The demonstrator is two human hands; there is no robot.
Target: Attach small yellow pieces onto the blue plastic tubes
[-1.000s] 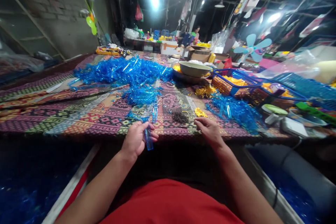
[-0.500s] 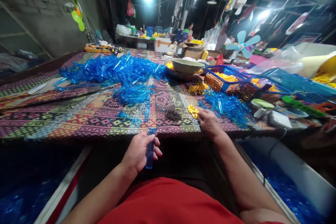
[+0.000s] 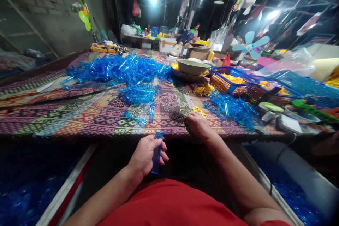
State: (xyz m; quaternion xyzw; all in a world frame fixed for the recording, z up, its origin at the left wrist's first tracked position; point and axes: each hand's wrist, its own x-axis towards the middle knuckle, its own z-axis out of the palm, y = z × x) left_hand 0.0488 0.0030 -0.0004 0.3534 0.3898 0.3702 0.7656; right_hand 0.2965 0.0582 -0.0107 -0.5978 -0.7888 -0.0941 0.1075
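Observation:
In front of my red shirt, my left hand [image 3: 145,154] grips a long, see-through blue plastic piece [image 3: 156,162] between thumb and fingers, its flared end up. My right hand [image 3: 197,124] is at the table's front edge, fingertips drawn together beside a small pile of tiny dark parts [image 3: 177,116]. Whatever those fingers hold, if anything, is hidden. Just behind this hand lie small yellow parts [image 3: 199,110]. One more blue plastic piece [image 3: 152,112] lies alone on the patterned cloth [image 3: 169,97], beyond my left hand.
A big heap of blue plastic pieces [image 3: 116,69] covers the far left, a smaller heap [image 3: 233,109] the right. Stacked bowls [image 3: 193,67], a blue basket [image 3: 235,86] of yellow parts and a white box with a cable [image 3: 290,123] stand rightward. A person [image 3: 195,33] is far behind.
My right hand has moved left, from the yellow parts to the dark pile. My left hand still grips the blue plastic piece. The whole view has shifted slightly.

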